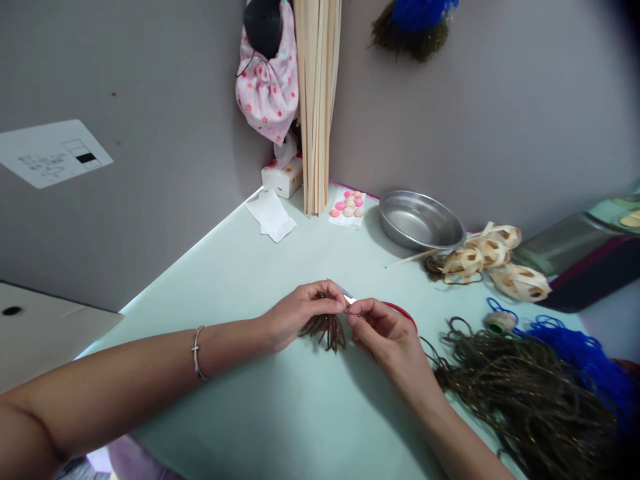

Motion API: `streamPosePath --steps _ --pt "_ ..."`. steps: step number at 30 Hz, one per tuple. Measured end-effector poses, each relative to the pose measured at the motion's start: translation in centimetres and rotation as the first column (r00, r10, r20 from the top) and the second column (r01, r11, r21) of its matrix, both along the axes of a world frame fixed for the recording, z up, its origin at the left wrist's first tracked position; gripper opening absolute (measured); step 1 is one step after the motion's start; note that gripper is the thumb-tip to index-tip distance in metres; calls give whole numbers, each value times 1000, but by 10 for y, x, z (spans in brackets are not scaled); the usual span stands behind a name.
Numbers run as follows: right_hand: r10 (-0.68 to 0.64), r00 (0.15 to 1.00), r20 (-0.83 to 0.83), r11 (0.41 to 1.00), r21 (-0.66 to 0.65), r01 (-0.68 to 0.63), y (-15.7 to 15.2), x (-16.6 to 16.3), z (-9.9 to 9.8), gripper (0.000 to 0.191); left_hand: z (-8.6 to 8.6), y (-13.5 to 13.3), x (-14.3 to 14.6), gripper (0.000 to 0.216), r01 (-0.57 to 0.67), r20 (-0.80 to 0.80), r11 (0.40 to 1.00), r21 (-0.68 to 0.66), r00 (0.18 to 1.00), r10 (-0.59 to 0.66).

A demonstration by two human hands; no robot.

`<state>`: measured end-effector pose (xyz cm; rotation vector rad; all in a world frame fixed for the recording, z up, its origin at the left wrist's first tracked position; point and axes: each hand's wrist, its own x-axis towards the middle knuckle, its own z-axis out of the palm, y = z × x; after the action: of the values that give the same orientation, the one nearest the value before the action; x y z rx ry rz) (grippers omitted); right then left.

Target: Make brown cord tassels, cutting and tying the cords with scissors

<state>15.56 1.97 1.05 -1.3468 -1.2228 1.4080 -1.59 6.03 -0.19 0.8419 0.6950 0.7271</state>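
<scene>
Both hands meet just above the pale green tabletop, near its middle. My left hand is closed in a pinch on a brown tassel, whose strands hang fanned out below the fingers. Fingertip to fingertip with it, my right hand is also closed in a pinch; what lies between its finger and thumb is too small to make out. Scissors with a red handle show behind the right hand, their metal blade emerging near the fingertips. Whether they lie on the table or touch that hand, I cannot tell.
At right lie a heap of brown cord, blue cord and a thread spool. Woven strip balls sit beside a metal bowl. Wooden strips, a tissue pack and pink and cream pieces stand farther back.
</scene>
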Motion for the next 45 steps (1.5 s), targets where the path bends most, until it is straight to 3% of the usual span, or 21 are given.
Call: streamPosePath --steps 5,10,15,18,21,30,34,40,45 --pt "23 1000 -5 1000 2 -23 -2 2 -11 18 5 0 -1 17 43 61 995 -90 997 -38" --pt "50 996 -79 999 21 -49 0 -1 -12 18 8 0 -1 21 49 158 996 -69 987 -38" --pt "-23 997 -75 1000 14 24 2 1 -8 17 3 0 0 22 -44 30 999 1 999 44" --pt "-52 993 -103 998 17 54 2 3 -8 18 -2 -2 0 24 16 -16 998 60 1000 -15" --pt "-57 993 -105 998 25 59 2 2 -8 19 -5 -3 1 28 74 -31 997 22 997 -74" --pt "-60 997 -53 998 12 61 1 1 -6 22 0 -2 1 23 26 -23 1000 11 999 -25" --pt "-37 998 -41 999 24 38 0 2 -3 23 -1 -2 1 21 17 -29 999 29 999 -16" --pt "99 993 71 994 43 -102 -2 -1 4 37 0 -4 2 24 20 -44 996 88 999 -16" --pt "72 997 36 996 41 -74 -1 2 1 35 1 -5 2 26 30 -79 992 120 997 -20"
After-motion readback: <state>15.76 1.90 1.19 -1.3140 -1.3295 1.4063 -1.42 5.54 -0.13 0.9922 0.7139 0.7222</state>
